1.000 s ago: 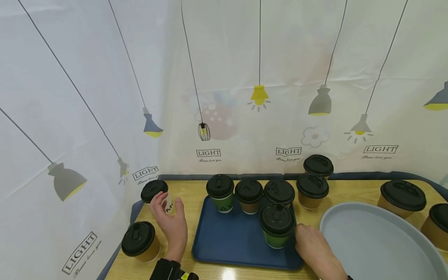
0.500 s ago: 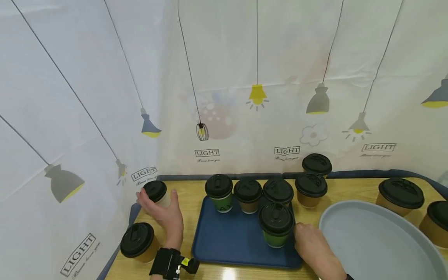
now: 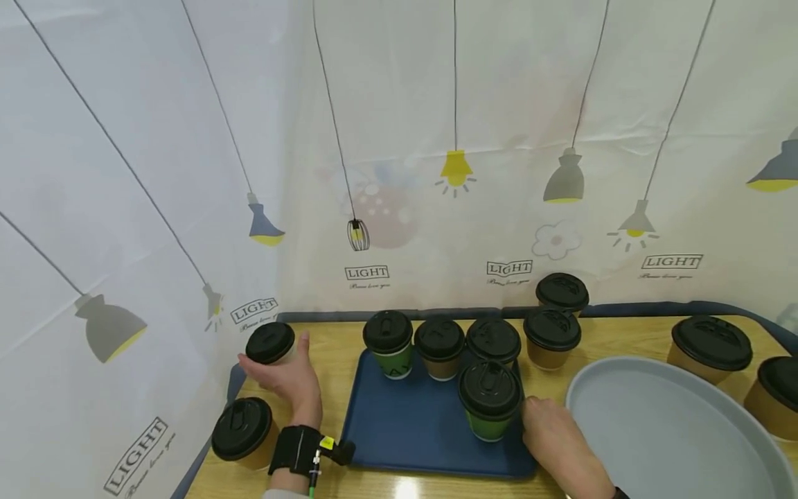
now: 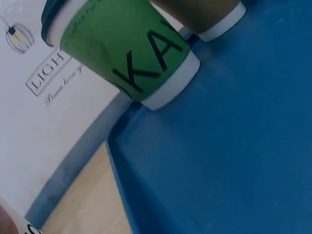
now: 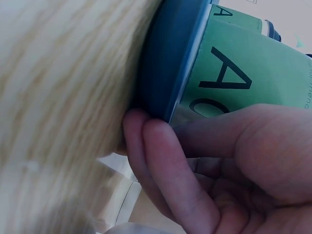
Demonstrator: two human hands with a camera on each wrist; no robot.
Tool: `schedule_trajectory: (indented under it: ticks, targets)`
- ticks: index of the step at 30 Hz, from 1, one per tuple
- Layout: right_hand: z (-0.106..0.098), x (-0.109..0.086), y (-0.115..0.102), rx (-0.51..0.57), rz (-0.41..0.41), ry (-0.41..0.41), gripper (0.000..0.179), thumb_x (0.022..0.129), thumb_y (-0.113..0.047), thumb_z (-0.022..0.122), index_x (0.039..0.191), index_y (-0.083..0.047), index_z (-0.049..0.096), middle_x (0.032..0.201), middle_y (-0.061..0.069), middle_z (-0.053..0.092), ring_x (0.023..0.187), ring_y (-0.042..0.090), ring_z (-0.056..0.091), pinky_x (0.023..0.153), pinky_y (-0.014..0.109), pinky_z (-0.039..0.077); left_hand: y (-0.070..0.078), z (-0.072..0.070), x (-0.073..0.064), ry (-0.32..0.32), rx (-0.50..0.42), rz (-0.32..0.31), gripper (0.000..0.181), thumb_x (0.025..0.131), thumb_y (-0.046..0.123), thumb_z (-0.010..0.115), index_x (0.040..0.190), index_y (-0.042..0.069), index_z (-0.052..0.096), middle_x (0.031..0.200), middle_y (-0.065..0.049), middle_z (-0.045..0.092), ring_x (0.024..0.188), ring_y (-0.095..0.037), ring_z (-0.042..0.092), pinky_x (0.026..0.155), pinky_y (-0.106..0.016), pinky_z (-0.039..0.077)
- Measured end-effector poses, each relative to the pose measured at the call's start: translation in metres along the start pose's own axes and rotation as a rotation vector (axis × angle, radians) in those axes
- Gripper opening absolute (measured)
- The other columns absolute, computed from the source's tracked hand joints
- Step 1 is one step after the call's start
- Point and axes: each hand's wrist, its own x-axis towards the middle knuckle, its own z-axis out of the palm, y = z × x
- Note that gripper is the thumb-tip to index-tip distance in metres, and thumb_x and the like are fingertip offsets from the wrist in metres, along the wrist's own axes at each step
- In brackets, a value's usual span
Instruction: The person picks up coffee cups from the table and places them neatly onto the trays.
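Note:
At the back left, my left hand (image 3: 296, 382) is wrapped round a pale paper coffee cup (image 3: 271, 342) with a black lid, fingers on its left and thumb on its right. Only a fingertip and a sliver of that cup show at the lower left of the left wrist view. My right hand (image 3: 556, 433) pinches the right rim of a blue tray (image 3: 405, 431), fingertips at its outer side. Just inside that rim stands a green coffee cup (image 3: 490, 398) with a black lid. Along the tray's back edge are another green cup (image 3: 388, 343) and two brown cups (image 3: 440, 348).
A round grey tray (image 3: 661, 423) lies to the right, with brown lidded cups (image 3: 711, 346) behind and beside it. Two more lidded cups (image 3: 552, 338) stand behind the blue tray's right corner. Another brown cup (image 3: 246, 431) is left of my left wrist. A printed curtain (image 3: 411, 138) borders the table.
My left hand has moved left and closed in round the pale cup, its fingers now against the cup's side. The right hand has stayed at the blue tray's rim.

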Motion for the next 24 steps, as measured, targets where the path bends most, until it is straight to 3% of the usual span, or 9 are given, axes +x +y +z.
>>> schedule_trajectory:
  ticks: [10, 17, 24]
  targets:
    - [0.000, 0.002, -0.002, 0.005, 0.044, -0.078, 0.016, 0.079, 0.012, 0.066, 0.072, -0.003, 0.063, 0.069, 0.012, 0.064, 0.066, 0.032, 0.066, 0.057, 0.047, 0.055, -0.026, 0.004, 0.018, 0.025, -0.076, -0.012, 0.124, 0.082, 0.022, 0.090, 0.166, 0.007, 0.001, 0.172, -0.012, 0.008, 0.157, -0.015, 0.008, 0.122, -0.020, 0.005]
    - [0.000, 0.001, 0.000, -0.016, 0.029, -0.035, 0.017, 0.075, 0.012, 0.067, 0.070, -0.003, 0.062, 0.066, 0.012, 0.063, 0.064, 0.032, 0.066, 0.055, 0.047, 0.054, -0.031, 0.005, 0.017, 0.023, -0.049, -0.061, 0.100, 0.082, 0.011, 0.088, 0.161, 0.008, 0.027, 0.154, -0.012, 0.042, 0.142, -0.025, 0.042, 0.121, -0.033, 0.026]
    - [0.000, 0.001, 0.001, -0.011, 0.011, -0.029, 0.018, 0.077, 0.013, 0.066, 0.070, -0.003, 0.062, 0.065, 0.011, 0.062, 0.062, 0.031, 0.065, 0.054, 0.045, 0.054, -0.028, 0.007, 0.014, -0.008, -0.043, 0.006, 0.093, 0.081, 0.008, 0.089, 0.156, 0.003, 0.034, 0.150, -0.015, 0.045, 0.139, -0.028, 0.045, 0.119, -0.037, 0.030]
